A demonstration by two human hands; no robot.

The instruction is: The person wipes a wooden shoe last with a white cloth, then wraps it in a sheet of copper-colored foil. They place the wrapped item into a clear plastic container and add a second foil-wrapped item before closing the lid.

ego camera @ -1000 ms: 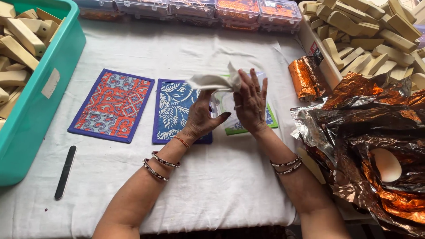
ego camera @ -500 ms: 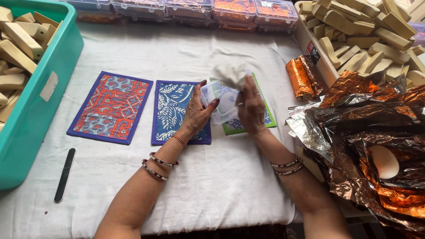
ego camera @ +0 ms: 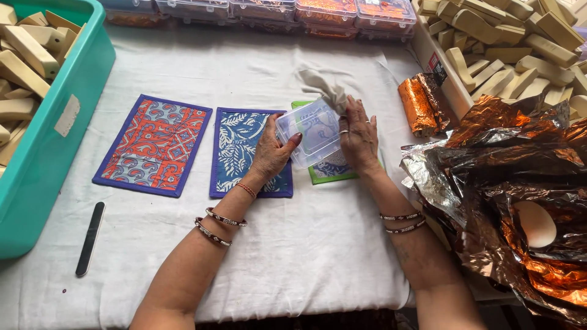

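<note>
My left hand [ego camera: 270, 153] grips a small clear plastic box [ego camera: 309, 131] by its left side, tilted above the table. My right hand [ego camera: 359, 135] is at the box's right side and holds a crumpled pale cloth [ego camera: 323, 87] that sticks up behind the box. Under the hands lie a blue leaf-patterned mat [ego camera: 238, 146] and a green-edged mat [ego camera: 333, 171], the latter mostly hidden. An orange-and-blue patterned mat [ego camera: 154, 144] lies further left. Bangles are on both wrists.
A teal bin [ego camera: 58, 131] of beige wooden blocks stands at the left, a cardboard tray [ego camera: 437, 73] of similar blocks at the back right. Crumpled copper foil [ego camera: 510, 183] fills the right side. Clear boxes [ego camera: 306, 11] line the far edge. A black nail file [ego camera: 90, 238] lies front left.
The hands had only the pale cloth between them above the mats; now the clear plastic box is held up in the left hand, with the cloth behind it in the right.
</note>
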